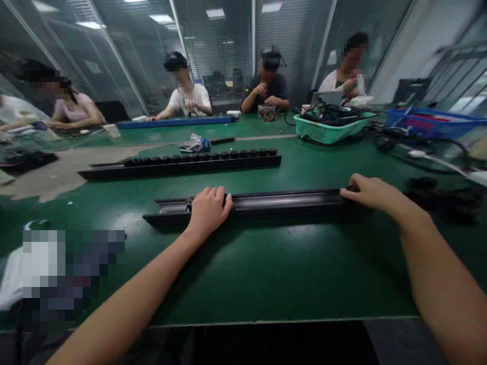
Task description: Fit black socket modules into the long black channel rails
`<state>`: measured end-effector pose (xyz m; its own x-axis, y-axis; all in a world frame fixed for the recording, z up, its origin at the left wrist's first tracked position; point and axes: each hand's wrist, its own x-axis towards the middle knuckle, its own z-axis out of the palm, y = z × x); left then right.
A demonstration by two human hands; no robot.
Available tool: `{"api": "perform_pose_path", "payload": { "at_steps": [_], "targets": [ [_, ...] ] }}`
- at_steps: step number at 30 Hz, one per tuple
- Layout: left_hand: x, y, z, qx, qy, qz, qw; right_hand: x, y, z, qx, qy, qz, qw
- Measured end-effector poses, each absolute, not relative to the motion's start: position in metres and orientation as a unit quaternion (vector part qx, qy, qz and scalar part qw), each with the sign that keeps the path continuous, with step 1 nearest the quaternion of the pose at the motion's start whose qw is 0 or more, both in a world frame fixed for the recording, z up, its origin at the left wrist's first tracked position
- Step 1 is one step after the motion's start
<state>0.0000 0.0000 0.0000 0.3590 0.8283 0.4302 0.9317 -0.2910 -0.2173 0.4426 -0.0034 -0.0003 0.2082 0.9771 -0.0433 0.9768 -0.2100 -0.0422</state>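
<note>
A long black channel [285, 202] with a smooth, shiny inner surface lies across the green table [274, 274]. My left hand [208, 209] is wrapped over the channel towards its left end, fingers bent and pressed together. At the right end of the channel, my right hand [365, 191] grips it with thumb and fingers closed around the tip. Beyond, a second black channel [182, 165] holds a row of several round black parts [228, 154].
Grey-blue gloves [196, 144] lie behind the second channel. A green basket [331, 129] of cables and a blue basket [429, 121] stand at the back right. Black parts [445, 197] lie at right. Several people sit across the table, near a long blue bar [175, 122].
</note>
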Motion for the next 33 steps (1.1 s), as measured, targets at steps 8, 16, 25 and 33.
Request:
{"api": "perform_pose_path", "payload": {
  "at_steps": [8, 16, 25, 33],
  "targets": [
    [0.0, -0.001, 0.002, -0.798, -0.554, -0.122, 0.205, 0.44, -0.006, 0.005, -0.789, -0.613, 0.017, -0.021],
    [0.0, -0.002, 0.003, -0.797, -0.555, -0.12, 0.204, 0.447, -0.003, 0.003, -0.791, -0.612, 0.025, -0.005],
    [0.001, -0.001, 0.003, -0.797, -0.556, -0.123, 0.201, 0.451, -0.001, 0.003, -0.808, -0.588, 0.037, -0.013],
    [-0.001, 0.0, 0.002, -0.8, -0.554, -0.132, 0.19, 0.462, 0.002, -0.004, -0.816, -0.576, 0.039, -0.008]
  ]
}}
